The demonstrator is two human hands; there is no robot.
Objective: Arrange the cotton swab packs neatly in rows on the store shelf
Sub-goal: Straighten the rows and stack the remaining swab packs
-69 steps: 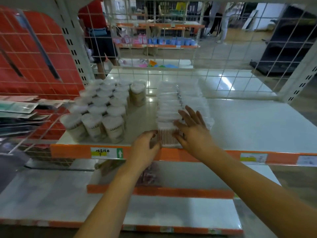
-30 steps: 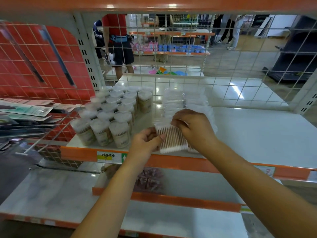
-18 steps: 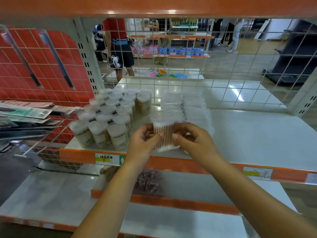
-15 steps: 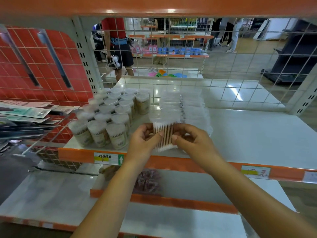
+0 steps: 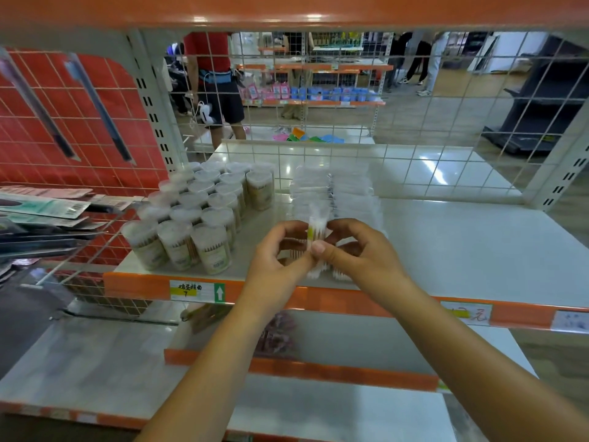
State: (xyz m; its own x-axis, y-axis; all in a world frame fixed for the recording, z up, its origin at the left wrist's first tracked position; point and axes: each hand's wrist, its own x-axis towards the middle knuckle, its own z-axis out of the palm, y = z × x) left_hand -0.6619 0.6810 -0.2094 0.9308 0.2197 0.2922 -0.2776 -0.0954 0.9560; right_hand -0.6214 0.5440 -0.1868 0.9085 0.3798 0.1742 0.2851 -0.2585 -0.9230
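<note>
Far left: flat carded packets (image 5: 47, 208) hung on a red wire grid panel (image 5: 63, 129).
Left part of white shelf board with orange front lip (image 5: 462, 250): clear round tubs of wooden-stemmed cotton swabs (image 5: 197, 218), upright, in close rows running from the front edge back to the white wire mesh rear panel (image 5: 414, 122). Yellow-and-white price label with green arrow (image 5: 197, 291) on the lip below the tubs.
Left hand (image 5: 277, 263): grip closed, thumb and fingers pinching the left side of one clear plastic pack of cotton swabs (image 5: 315, 240).
Pack: held upright and edge-on, above the front edge of the shelf, just in front of the rows.
Behind the pack: two rows of clear flat swab packs (image 5: 334, 193), standing on edge, running back toward the mesh.
Right hand (image 5: 363, 253): grip closed, thumb and fingers pinching the right side of the same pack.
Through the mesh: person in red top and dark shorts (image 5: 216, 81), standing.
</note>
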